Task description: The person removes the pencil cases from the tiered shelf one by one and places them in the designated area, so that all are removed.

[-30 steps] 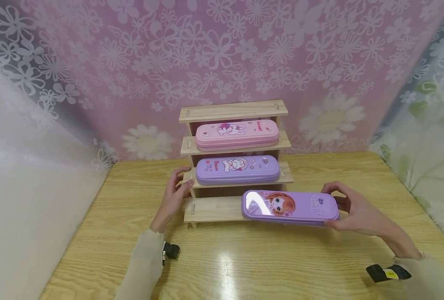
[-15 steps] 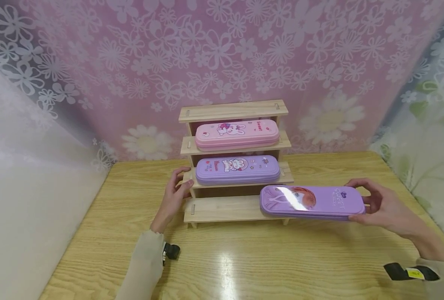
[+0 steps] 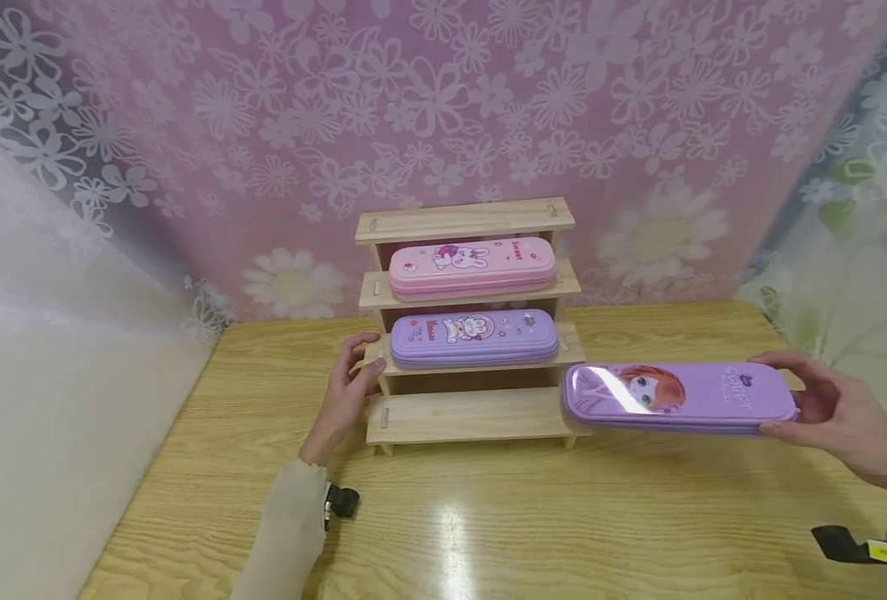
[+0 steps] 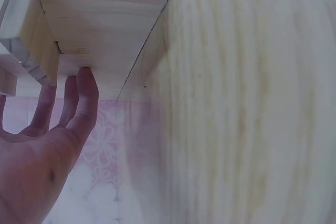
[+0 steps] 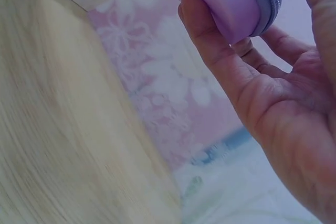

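Note:
Held out at the right in the head view is a purple pencil case with a red-haired girl and "SWEET" on its lid. My right hand grips its right end; the right wrist view shows the fingers around the zipped end. The case's left end overlaps the lowest tier of a wooden step rack in the head view. My left hand holds the rack's left side, thumb at the front, fingertips at the side panel. A lilac rabbit pencil case lies on the tier above.
A pink rabbit pencil case lies on the rack's third tier, under the top board. The rack stands on a wood-grain table. Pink floral cloth hangs behind, with pale cloth at both sides.
My right hand has carried the purple pencil case to the right and slightly back, from over the lowest tier to beside it. The left hand stays on the rack.

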### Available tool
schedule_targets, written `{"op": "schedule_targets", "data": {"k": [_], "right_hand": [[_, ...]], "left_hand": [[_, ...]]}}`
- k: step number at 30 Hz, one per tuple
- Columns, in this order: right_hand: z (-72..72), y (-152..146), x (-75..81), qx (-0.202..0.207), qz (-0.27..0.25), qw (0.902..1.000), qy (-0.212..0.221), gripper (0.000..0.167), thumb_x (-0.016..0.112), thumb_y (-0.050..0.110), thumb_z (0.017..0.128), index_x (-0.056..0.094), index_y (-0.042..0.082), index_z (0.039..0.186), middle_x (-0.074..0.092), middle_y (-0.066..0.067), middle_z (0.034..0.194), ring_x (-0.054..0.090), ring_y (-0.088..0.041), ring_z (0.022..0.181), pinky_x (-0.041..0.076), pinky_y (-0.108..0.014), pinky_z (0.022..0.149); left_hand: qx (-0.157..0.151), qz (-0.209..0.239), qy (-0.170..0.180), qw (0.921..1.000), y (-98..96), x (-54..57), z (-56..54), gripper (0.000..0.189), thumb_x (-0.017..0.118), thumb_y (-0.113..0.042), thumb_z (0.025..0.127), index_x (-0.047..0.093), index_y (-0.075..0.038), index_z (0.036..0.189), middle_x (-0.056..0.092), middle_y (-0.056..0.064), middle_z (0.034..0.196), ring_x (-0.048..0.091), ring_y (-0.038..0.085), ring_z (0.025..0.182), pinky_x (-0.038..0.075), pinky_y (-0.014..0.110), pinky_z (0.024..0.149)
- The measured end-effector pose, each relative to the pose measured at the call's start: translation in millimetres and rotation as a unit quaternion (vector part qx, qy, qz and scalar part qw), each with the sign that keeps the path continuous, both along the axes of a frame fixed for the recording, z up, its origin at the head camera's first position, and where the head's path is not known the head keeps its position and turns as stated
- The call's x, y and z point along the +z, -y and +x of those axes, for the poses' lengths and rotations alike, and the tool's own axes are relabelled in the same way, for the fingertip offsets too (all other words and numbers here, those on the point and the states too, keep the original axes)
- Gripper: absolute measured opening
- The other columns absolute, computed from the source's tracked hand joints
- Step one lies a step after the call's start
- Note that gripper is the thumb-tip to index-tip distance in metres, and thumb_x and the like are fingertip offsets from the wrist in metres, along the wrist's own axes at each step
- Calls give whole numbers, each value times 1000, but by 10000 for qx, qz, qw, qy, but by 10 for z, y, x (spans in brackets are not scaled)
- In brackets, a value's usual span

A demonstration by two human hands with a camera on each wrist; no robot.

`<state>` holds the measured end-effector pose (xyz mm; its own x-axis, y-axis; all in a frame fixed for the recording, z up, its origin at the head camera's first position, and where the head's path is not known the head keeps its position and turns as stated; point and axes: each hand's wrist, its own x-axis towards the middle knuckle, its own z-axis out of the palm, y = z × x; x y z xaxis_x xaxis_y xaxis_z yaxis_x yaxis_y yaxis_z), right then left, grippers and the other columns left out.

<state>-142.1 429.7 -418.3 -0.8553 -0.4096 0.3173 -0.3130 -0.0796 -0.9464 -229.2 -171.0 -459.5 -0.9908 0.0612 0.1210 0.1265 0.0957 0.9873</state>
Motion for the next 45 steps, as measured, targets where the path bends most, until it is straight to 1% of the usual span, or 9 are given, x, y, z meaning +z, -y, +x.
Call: {"op": "schedule_targets", "data": {"k": [5, 10, 15, 18, 27, 31, 34, 41, 45], "right_hand": [[37, -120, 12, -273, -404, 9987, -180, 83, 46, -46, 73, 45, -4, 145, 58, -2, 136, 73, -13, 98, 62, -26, 73], [57, -121, -2, -1037, -676, 9923, -99, 77, 48, -43, 76, 51, 1, 140, 57, -1, 128, 73, -9, 95, 60, -21, 71], [38, -9, 0, -2311, 281, 9724, 166, 69, 60, -28, 85, 51, 19, 134, 45, 9, 122, 67, 5, 89, 56, -12, 67], [-14, 95, -2, -2996, 1215, 9460, 258, 68, 68, -18, 87, 45, 29, 131, 41, 14, 119, 61, 12, 88, 53, -9, 65], [-180, 380, -138, -3305, 2138, 9182, 445, 64, 76, 1, 90, 34, 36, 125, 33, 19, 121, 56, 10, 93, 53, -13, 65], [-242, 504, -219, -3446, 2152, 9125, 486, 64, 76, 4, 90, 30, 34, 123, 31, 17, 121, 56, 10, 91, 53, -13, 65], [-271, 582, -273, -3391, 1912, 9192, 596, 63, 76, 5, 90, 29, 31, 123, 31, 18, 123, 56, 10, 93, 53, -11, 68], [-215, 635, -403, -2282, 830, 9697, 281, 58, 65, -13, 92, 39, 19, 132, 46, 13, 130, 59, 12, 108, 53, -8, 79], [-191, 641, -426, -2184, 1460, 9649, -8, 58, 67, -12, 91, 42, 16, 134, 47, 16, 130, 59, 15, 107, 53, -8, 80]], "left_hand": [[11, -3, -18, 10000, 17, -2, -1, 43, 58, -18, 103, 48, -18, 144, 52, 12, 126, 63, 18, 101, 61, 42, 81], [-20, -8, -6, 10000, 41, -7, -14, 44, 58, -18, 103, 47, -18, 145, 52, 14, 130, 63, 21, 103, 61, 40, 81], [-75, -15, 5, 10000, 47, 9, -21, 45, 58, -19, 103, 46, -16, 145, 52, 16, 132, 63, 22, 105, 61, 41, 82], [-98, 12, -2, 10000, 34, 32, -21, 45, 58, -18, 103, 46, -16, 146, 52, 16, 132, 63, 22, 104, 61, 43, 84], [-104, 26, 23, 9999, -9, 80, 0, 44, 57, -16, 103, 46, -16, 146, 52, 18, 132, 62, 23, 105, 59, 45, 88], [-113, 15, 17, 9999, -5, 65, -6, 45, 57, -17, 103, 46, -15, 146, 52, 17, 131, 62, 24, 107, 59, 49, 90], [-119, 1, 42, 9999, 3, 54, 1, 45, 57, -17, 104, 45, -15, 147, 51, 19, 132, 62, 26, 108, 59, 49, 90], [-112, -35, 33, 9999, 8, 35, 13, 44, 57, -19, 104, 46, -16, 147, 51, 20, 133, 61, 37, 113, 61, 45, 87], [-99, -22, 25, 9999, 13, 19, 4, 44, 57, -19, 104, 46, -18, 146, 51, 20, 133, 62, 34, 111, 60, 45, 88]]}}
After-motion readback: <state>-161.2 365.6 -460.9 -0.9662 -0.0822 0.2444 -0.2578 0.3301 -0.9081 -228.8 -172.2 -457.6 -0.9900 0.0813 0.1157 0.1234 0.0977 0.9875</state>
